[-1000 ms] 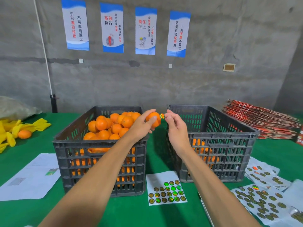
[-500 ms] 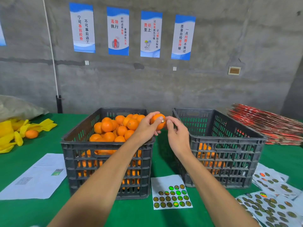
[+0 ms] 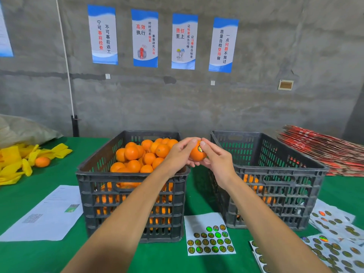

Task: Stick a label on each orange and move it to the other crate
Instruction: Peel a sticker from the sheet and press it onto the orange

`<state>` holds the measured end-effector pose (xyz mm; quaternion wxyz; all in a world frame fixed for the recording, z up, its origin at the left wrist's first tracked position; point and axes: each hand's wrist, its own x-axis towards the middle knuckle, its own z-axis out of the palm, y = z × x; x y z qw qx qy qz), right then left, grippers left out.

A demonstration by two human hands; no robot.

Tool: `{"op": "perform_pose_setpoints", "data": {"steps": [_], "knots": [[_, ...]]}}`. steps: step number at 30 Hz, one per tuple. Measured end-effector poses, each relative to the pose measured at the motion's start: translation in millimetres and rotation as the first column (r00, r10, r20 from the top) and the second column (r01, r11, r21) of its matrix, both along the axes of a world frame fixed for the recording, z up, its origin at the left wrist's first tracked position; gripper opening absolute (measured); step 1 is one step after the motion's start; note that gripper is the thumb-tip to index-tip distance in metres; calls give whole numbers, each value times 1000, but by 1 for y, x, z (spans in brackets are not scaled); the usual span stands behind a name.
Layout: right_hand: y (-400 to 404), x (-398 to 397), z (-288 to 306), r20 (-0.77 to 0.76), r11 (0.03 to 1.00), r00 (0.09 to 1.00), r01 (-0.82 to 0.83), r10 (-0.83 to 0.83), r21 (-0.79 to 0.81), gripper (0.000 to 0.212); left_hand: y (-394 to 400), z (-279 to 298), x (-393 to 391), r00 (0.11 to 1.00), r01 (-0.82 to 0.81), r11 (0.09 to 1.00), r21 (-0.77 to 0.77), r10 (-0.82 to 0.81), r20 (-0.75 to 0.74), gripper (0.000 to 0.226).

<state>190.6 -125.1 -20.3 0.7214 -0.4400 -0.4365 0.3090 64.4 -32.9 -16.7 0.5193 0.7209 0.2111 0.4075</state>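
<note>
- Two bare forearms of mine reach forward over the green cloth-covered table [image 3: 49,259].
- One white sticker sheet [image 3: 209,234] lies nearest, between the crate fronts, with three rows of round shiny labels and a few more above them; I cannot count them for certain.
- Several more label sheets [image 3: 334,247] overlap at the near right; their number is unclear.
- One white printed paper [image 3: 45,215] lies flat at the near left.
- My left hand [image 3: 182,153] curls around one round orange fruit [image 3: 197,154], fingers over its top and left side.
- My right hand [image 3: 215,160] cups the same orange from the right and below, fingertip pressing beside the one round dark label [image 3: 200,149] stuck on its skin.
- That orange is held in the air above the gap between the crates.
- Two dark grey slotted plastic crates stand side by side: the left crate [image 3: 130,196] is heaped with oranges, the right crate [image 3: 275,190] shows only a few low down through its slots.
- One loose orange [image 3: 42,161] rests among yellow foam wrappers [image 3: 15,164] at the far left.
- One stack of red printed flat cartons [image 3: 323,152] sits at the far right.
- Four blue-and-white posters [image 3: 144,38] hang in a row on the grey concrete wall [image 3: 275,56]; the edge of a fifth shows at the far left.
</note>
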Motion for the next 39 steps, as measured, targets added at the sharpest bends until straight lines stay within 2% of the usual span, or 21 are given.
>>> {"op": "perform_pose_setpoints", "data": {"steps": [3,6,9,12,14,16,17,19,21,22,24,28,31,34,39], "knots": [[0,2,-1,28,1000,999,24,-24,5,21,-1,0,0,999,32,999,-13,-32,-7,35],[1,5,-3,151,995,984,90,-93,31,22,-3,0,-1,999,43,999,5,-43,-20,38],[3,8,-4,224,996,971,82,-88,35,23,-5,1,-2,999,37,999,-15,-37,-10,40],[4,11,-7,243,1000,970,24,-24,2,37,-5,2,-1,999,53,997,-52,-54,-1,41],[6,16,-8,289,998,956,59,-50,-24,49,-5,4,1,997,67,993,-100,-69,-15,41],[5,24,-5,336,989,934,144,-123,-37,46,1,6,3,999,-4,991,-137,-1,-37,44],[4,32,-3,386,973,901,229,-198,-36,43,8,7,1,997,-72,988,-137,68,-40,44],[-3,53,1,551,901,756,433,-352,-19,39,25,6,-8,967,-253,965,-73,249,-60,36],[-13,76,1,708,831,583,557,-399,9,37,52,-3,-25,864,-424,892,156,450,-227,23],[-19,86,-1,758,802,520,598,-395,8,37,65,-8,-33,791,-440,862,251,504,-347,20],[-28,101,-5,820,751,434,660,-374,-6,34,84,-17,-44,681,-424,861,283,508,-528,39],[-31,111,-9,879,748,377,663,-291,-36,36,102,-18,-48,596,-374,864,338,503,-626,70],[-30,114,-5,915,691,298,722,-271,-31,52,116,-15,-43,562,-344,843,414,538,-629,87],[-27,119,-6,914,654,275,757,-299,-13,57,129,-6,-34,546,-327,830,451,556,-627,92],[-19,124,-10,927,625,230,780,-295,5,56,145,-5,-10,530,-316,855,411,519,-671,94]]}}
